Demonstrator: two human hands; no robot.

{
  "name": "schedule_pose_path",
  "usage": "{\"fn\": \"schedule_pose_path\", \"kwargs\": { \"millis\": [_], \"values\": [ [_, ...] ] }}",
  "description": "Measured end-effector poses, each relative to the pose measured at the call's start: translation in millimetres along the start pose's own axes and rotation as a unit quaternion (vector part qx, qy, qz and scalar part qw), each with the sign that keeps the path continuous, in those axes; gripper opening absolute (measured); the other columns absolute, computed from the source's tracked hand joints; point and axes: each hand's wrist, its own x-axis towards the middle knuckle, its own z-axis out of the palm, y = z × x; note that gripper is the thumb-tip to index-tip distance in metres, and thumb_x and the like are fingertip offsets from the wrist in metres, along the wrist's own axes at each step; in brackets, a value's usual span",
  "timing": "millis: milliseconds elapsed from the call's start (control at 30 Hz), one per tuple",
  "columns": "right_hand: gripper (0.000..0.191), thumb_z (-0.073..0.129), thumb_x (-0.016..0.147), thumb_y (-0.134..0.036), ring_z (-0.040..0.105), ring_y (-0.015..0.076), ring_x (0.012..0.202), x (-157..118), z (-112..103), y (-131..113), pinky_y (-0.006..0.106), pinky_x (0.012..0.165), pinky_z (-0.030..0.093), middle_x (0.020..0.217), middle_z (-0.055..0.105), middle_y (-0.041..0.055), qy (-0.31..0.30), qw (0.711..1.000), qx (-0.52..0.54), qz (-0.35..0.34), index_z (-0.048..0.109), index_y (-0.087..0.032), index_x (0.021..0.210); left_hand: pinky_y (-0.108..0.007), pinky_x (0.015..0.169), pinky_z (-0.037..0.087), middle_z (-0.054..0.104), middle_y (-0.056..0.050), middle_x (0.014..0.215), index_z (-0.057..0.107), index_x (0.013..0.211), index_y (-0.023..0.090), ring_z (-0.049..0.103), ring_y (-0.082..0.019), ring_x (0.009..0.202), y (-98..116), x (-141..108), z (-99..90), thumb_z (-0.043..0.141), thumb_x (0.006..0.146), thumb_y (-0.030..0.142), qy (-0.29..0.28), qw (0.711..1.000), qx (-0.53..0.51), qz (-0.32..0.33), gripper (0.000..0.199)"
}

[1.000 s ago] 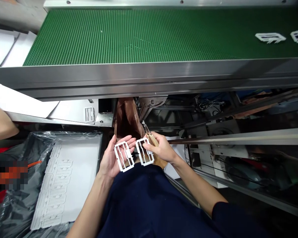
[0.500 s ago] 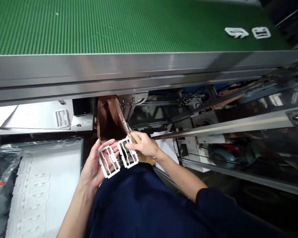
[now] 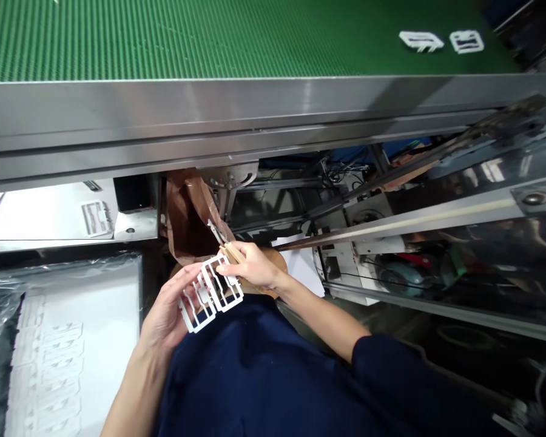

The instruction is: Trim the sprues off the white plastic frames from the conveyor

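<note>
Two white slotted plastic frames are in front of my body. My left hand, fingers curled behind it, holds the lower-left frame. Thumb on top, my right hand grips the other frame, which now overlaps the edge of the first one. Tan sticks or a wooden-looking handle also lie in my right hand's fingers. Just beyond my hands a brown paper bag stands with its mouth apart.
A green ribbed conveyor belt with a metal edge runs across the top, two white frames at its right. Left, a white shelf holds another frame; below, a plastic-lined box holds rows of frames. Metal bars cross at right.
The right-hand frame has moved left and now overlaps the left-hand one. The whole view has shifted, so the belt and its frames sit higher and further left.
</note>
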Motion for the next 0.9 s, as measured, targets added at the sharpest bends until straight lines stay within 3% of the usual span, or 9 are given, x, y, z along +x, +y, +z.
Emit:
{"fn": "schedule_pose_path", "kwargs": {
  "millis": [133,300,533,667,900],
  "values": [
    [0.024,0.069,0.063,-0.023,0.046,0.0071,0.063,-3,-2,0,0.02,0.06,0.038,0.071,0.05,-0.0039,-0.018,1.0,-0.019,-0.016,0.054,-0.013,0.08,-0.021,0.056,0.053,0.065,-0.003,0.073,0.061,0.085,0.014,0.061,-0.014,0.06,-2,-6,0.3,0.076,0.064,0.015,0.011,0.998,0.062,0.026,0.025],
    [0.023,0.065,0.069,-0.027,0.048,0.0083,0.066,-8,-8,-2,0.021,0.062,0.041,0.074,0.051,-0.0025,-0.022,0.997,-0.063,-0.038,0.054,-0.014,0.084,-0.019,0.052,0.049,0.063,-0.001,0.069,0.06,0.083,0.015,0.059,-0.013,0.058,-6,-12,1.3,0.078,0.062,0.019,0.039,0.992,0.101,0.06,0.028],
    [0.016,0.058,0.074,-0.024,0.048,0.0091,0.068,-10,-6,-3,0.021,0.064,0.041,0.076,0.052,-0.0013,-0.024,0.985,-0.139,-0.095,0.053,-0.014,0.084,-0.018,0.051,0.045,0.062,-0.001,0.066,0.062,0.086,0.016,0.057,-0.012,0.059,3,-12,-1.9,0.069,0.073,0.032,0.028,0.984,0.163,0.069,0.022],
    [0.015,0.057,0.074,-0.025,0.047,0.0086,0.065,-12,-3,-7,0.02,0.061,0.04,0.075,0.051,-0.0016,-0.04,0.983,-0.158,-0.087,0.052,-0.014,0.083,-0.016,0.048,0.038,0.06,-0.001,0.067,0.063,0.083,0.016,0.053,-0.011,0.058,22,-11,-5.1,0.066,0.076,0.038,-0.029,0.952,0.296,0.075,0.023],
    [0.014,0.054,0.076,-0.027,0.048,0.009,0.066,-15,-4,-9,0.021,0.063,0.039,0.074,0.052,-0.0026,-0.068,0.967,-0.226,-0.096,0.052,-0.015,0.084,-0.023,0.056,0.037,0.056,-0.001,0.067,0.062,0.083,0.018,0.048,-0.015,0.063,50,-9,-3.3,0.061,0.078,0.043,-0.137,0.861,0.487,0.04,0.025]
  ]
}}
